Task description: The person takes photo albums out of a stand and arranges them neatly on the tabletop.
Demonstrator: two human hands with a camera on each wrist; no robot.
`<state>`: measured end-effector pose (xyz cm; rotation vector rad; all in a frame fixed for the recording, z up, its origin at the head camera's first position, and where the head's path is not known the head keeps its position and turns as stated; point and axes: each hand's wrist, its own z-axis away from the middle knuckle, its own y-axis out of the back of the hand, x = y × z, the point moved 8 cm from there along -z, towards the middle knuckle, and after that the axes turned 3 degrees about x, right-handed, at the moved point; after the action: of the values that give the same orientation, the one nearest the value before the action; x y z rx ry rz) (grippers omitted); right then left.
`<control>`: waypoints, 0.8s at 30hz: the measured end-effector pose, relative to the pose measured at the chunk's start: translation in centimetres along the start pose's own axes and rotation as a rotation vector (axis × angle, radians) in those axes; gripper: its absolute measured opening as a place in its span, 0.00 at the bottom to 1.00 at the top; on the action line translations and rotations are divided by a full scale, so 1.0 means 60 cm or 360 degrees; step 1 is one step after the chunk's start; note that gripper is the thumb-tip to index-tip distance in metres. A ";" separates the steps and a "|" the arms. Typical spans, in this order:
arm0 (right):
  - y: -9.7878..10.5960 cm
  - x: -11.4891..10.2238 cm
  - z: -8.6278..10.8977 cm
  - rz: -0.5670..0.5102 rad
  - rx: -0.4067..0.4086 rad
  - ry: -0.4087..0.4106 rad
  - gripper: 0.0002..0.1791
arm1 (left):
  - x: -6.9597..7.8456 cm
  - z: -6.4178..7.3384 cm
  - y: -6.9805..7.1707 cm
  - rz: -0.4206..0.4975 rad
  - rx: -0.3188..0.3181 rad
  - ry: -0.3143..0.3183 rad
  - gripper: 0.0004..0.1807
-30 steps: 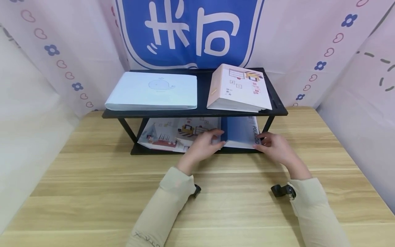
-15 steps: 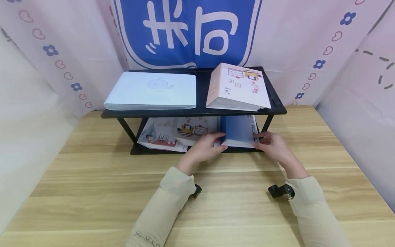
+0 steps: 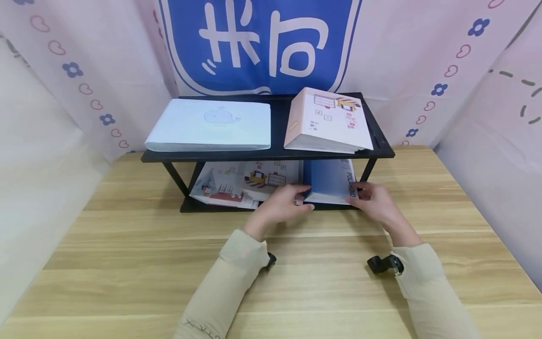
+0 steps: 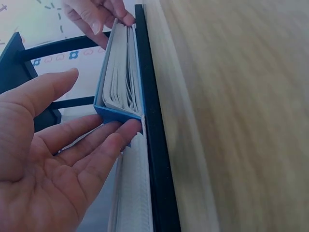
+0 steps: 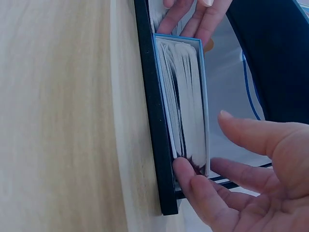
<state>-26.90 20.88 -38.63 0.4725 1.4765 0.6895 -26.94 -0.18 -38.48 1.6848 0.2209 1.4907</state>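
Note:
A blue-and-white photo album point(image 3: 328, 183) marked POLAROID lies flat at the right of the lower shelf point(image 3: 224, 208). My left hand point(image 3: 280, 203) is at its blue spine; in the left wrist view the fingertips point(image 4: 126, 129) touch the spine and the thumb stands apart. My right hand point(image 3: 377, 202) is at the opposite, page side. In the right wrist view its fingers point(image 5: 186, 169) touch the album's corner, with the thumb raised clear. The album's page edges point(image 4: 120, 72) face the front. Its back part is hidden under the upper shelf.
Illustrated white albums point(image 3: 224, 188) lie on the left of the lower shelf. On the black upper shelf point(image 3: 277, 127) are a light blue whale album point(image 3: 211, 125) and a pink-spined album point(image 3: 330, 122). The rack stands on a wooden table point(image 3: 127, 263) before a printed curtain.
My left hand has shifted slightly right and towards me along the spine, its thumb now off the album's front edge. The right hand stays almost in place at the other side.

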 end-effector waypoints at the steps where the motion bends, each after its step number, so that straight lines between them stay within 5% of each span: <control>1: 0.000 -0.002 0.000 0.0014 -0.0006 0.0006 0.34 | 0.002 -0.001 0.001 -0.0007 -0.0003 -0.0003 0.32; 7: -0.004 -0.009 0.002 0.0072 -0.0102 0.0046 0.45 | 0.008 -0.003 0.007 -0.0007 0.0035 -0.0007 0.29; 16: -0.010 -0.003 0.005 0.0023 -0.0159 -0.0059 0.44 | 0.005 0.002 0.017 -0.0033 0.0209 0.0051 0.21; 24: -0.022 0.002 0.015 -0.0232 -0.0338 -0.0149 0.44 | 0.000 0.006 0.014 0.0044 0.0355 0.0132 0.16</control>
<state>-25.86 20.10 -39.58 0.2285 1.3188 0.6904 -26.93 -0.89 -37.89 1.8081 0.4236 1.6065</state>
